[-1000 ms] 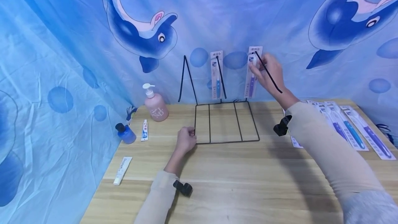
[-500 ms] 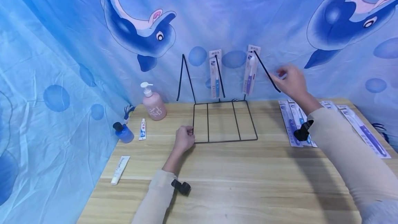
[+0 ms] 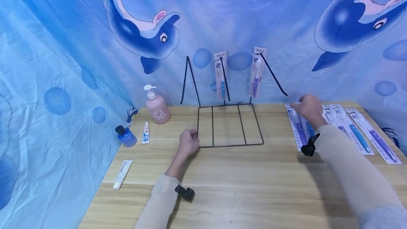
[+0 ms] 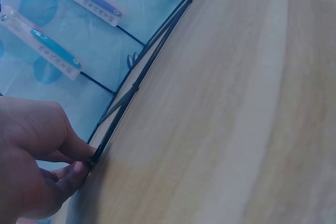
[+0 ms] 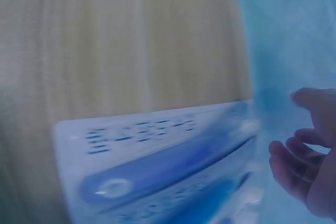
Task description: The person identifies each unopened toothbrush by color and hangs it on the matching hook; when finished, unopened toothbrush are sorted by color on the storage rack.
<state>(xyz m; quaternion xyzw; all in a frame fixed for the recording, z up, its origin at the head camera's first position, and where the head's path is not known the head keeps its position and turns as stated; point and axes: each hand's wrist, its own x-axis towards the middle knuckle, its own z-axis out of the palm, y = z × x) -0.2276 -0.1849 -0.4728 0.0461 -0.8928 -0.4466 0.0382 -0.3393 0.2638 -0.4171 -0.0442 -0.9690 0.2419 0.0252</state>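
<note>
Right hand [image 3: 306, 108] fingers loosely curled, empty, hovering just above the top end of the nearest toothbrush pack [image 3: 297, 127] by the bench's far right edge; pack's long axis running far-to-near, toward the wrist. Left hand [image 3: 188, 143] pinching the front-left corner of the wire rack [image 3: 230, 125], well apart from the packs.

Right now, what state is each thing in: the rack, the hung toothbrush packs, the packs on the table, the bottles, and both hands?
Wire rack: standing, corner gripped by left hand.
Hung toothbrush packs: two, on hooks.
Table packs: lying flat.
Right hand: open, over the packs.
Pump bottle: upright.
Blue bottle: capped.
</note>
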